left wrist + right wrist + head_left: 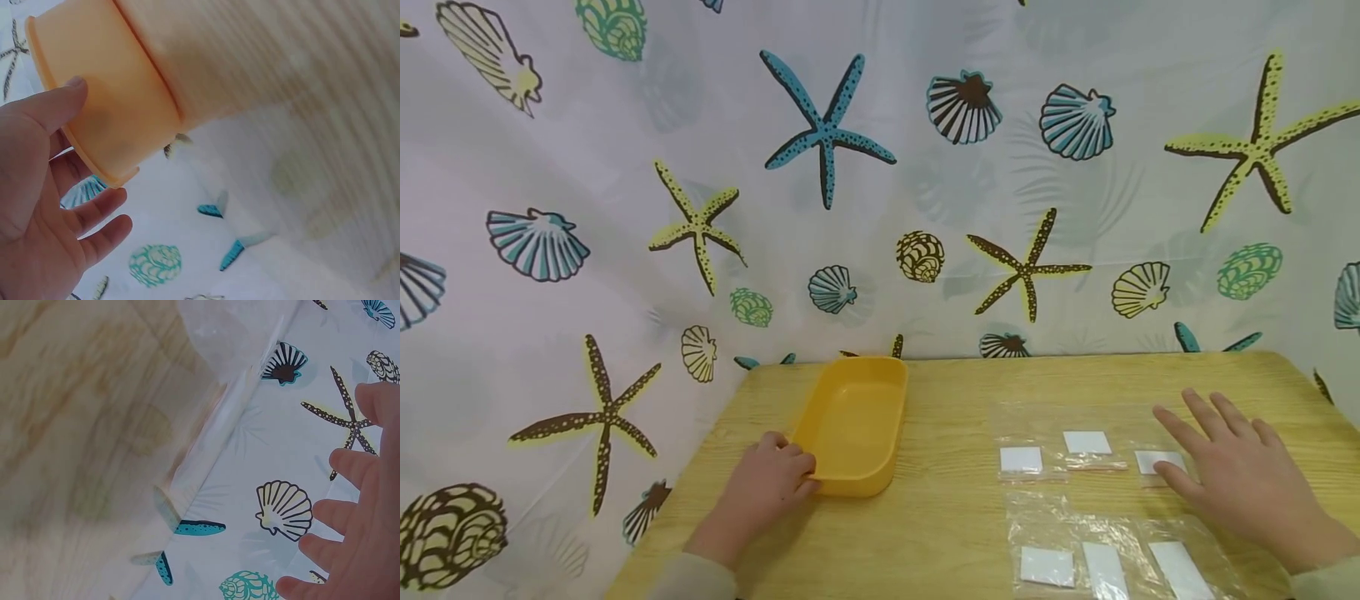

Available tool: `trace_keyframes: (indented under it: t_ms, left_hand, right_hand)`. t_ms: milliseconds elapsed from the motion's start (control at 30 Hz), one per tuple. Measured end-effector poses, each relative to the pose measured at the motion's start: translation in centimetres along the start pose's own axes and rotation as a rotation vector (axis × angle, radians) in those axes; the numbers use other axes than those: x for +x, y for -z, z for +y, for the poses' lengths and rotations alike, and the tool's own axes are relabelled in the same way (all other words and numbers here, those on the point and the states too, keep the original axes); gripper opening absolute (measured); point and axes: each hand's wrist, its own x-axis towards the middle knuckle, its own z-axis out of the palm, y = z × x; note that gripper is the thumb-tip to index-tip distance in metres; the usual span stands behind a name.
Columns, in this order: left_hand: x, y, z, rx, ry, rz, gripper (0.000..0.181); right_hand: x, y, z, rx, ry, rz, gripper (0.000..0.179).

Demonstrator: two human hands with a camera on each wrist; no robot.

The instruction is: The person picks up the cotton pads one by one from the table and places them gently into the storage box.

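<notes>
Head view: yellow tub [853, 417] on the wooden table [955, 517], low in the frame, just left of the middle.
Left hand [767, 475]: pinching the near left corner of the tub; in the left wrist view, thumb [59, 106] on the side wall, some fingers behind the rim.
Right hand [1243, 475]: fingers spread wide, back up, lower right of the frame; thumb tip over the edge of one bag, touching or not, cannot tell.
Bags: six white cards [1047, 567] in clear bags [1037, 523], two rows of three, lower right.
Holding tip: best, likely, with a soft, firm pinch and the tub flat, no tipping.
Bag tip: maybe slippery; best with light fingertips, to stop sliding.
Cloth: shell and starfish cloth [880, 200] across the top.
</notes>
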Motion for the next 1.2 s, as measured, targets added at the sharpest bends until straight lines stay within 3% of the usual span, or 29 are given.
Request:
trace_keyframes:
  t_ms: [233,433,733,867,1033,1200]
  left_hand:
    - [0.3,0.7,3.1,0.034,-0.045,-0.048,0.022]
    - [0.2,1.3,5.0,0.029,-0.115,-0.037,0.021]
    - [0.0,3.0,8.4,0.080,-0.200,-0.145,0.020]
    - [-0.5,3.4,10.0,0.118,-0.236,-0.132,0.019]
    - [-1.1,4.0,11.8,0.140,-0.239,-0.119,0.022]
    - [-1.5,4.5,12.6,0.068,-0.250,-0.119,0.022]
  right_hand:
    - [0.0,-0.2,-0.2,0.000,0.002,0.011,0.071]
    - [0.0,-0.2,-0.3,0.004,-0.005,-0.019,0.071]
    - [0.1,-0.2,-0.5,0.024,-0.004,-0.018,0.071]
    - [0.2,-0.4,-0.7,0.036,0.004,-0.011,0.071]
    - [0.3,-0.5,-0.9,0.042,0.002,-0.002,0.072]
    - [0.3,-0.5,-0.9,0.035,0.007,-0.006,0.071]
